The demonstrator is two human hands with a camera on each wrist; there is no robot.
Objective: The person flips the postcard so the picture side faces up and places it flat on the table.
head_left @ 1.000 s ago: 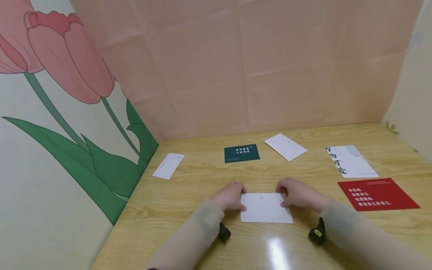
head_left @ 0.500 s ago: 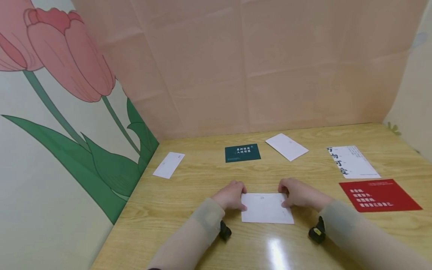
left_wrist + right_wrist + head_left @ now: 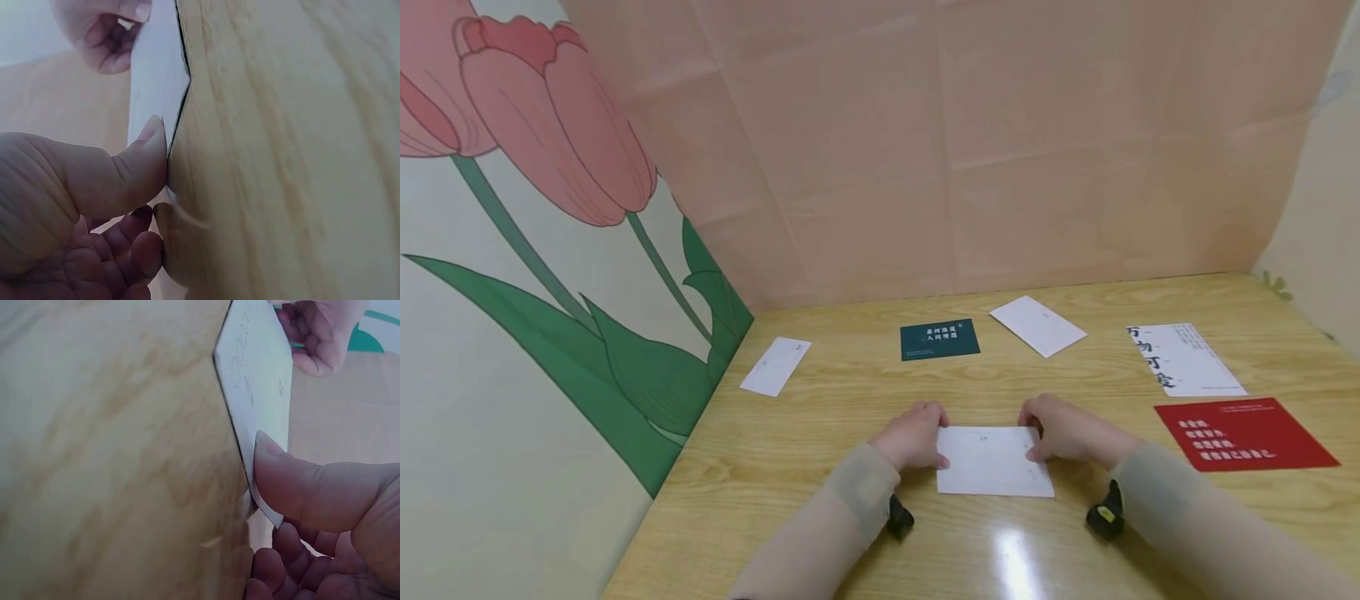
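Observation:
A white postcard [image 3: 988,467] lies at the near middle of the table, its mostly blank side up. My left hand [image 3: 913,435] pinches its left edge, while my right hand [image 3: 1067,429] pinches the right edge. In the left wrist view, the thumb [image 3: 140,159] is on the card's top face and the other fingers curl beside and below the edge. The right wrist view has the right thumb [image 3: 300,487] on the face near a corner, fingers curled below. Faint pencil-like loops show on the card there. Fingertips under it are partly hidden.
Beyond the hands lie a dark green card [image 3: 940,342] and a white card [image 3: 1037,325]. Far left is another white card [image 3: 775,367]. To the right are a white card with black characters [image 3: 1195,358] and a red card [image 3: 1247,435]. A pinkish sheet [image 3: 1000,167] hangs behind the table.

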